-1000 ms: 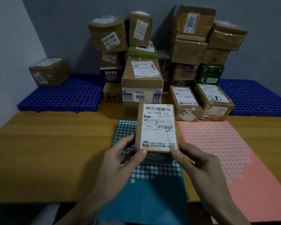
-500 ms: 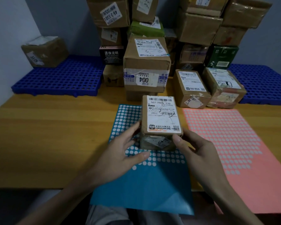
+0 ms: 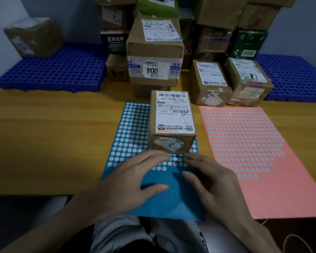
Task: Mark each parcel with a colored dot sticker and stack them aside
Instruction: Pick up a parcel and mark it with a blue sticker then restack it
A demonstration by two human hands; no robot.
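Dim, bluish light; soft shadows; wide-angle bending at frame edges; box point(image 3: 34, 40) at upper left blurred, bottom edge dark.

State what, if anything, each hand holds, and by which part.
Nothing is held. The left hand and right hand lie open over the blue sticker sheet, near the parcel standing on it, not gripping it.

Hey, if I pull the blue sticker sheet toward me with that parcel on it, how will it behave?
The blue sticker sheet looks thin, so probably floppy once lifted; its near end reaches past the table. The parcel stands on its far half, so a pull would likely drag the box along or tip it.
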